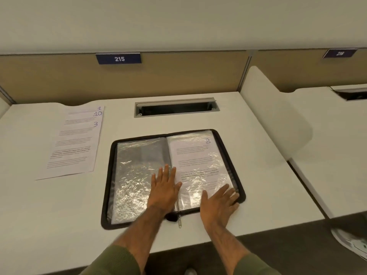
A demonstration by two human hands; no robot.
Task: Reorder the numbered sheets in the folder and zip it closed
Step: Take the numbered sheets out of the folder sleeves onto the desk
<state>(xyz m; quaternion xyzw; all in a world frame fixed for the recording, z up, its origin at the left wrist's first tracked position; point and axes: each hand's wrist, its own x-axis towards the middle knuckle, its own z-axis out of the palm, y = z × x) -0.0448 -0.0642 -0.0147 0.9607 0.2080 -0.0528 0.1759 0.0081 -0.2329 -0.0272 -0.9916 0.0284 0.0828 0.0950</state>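
We find the folder point(109, 175) lying open flat on the desk point(59, 205), directly under both hands. The left hand point(163, 187) lies palm down, fingers straight and close together, pressing the clear pocket just left of the spine. The right hand point(218, 203) is also flat and holds nothing, its fingers slightly spread over the folder's near right corner, fingertips reaching the black zip edge. Beyond the right hand, one sheet marked 8 point(196, 155) sits in the right-hand pocket. The pocket beyond the left hand looks dark; we cannot tell what is in it. Between the two wrists the zip pull point(179, 222) hangs over the near edge. Both forearms reach forward from green sleeves point(117, 261). Well left of the left hand we count three loose sheets point(75, 143), overlapped, marked 1, 10 and 3. Far beyond the hands are a cable slot point(175, 108) and a label reading 215 point(119, 58)
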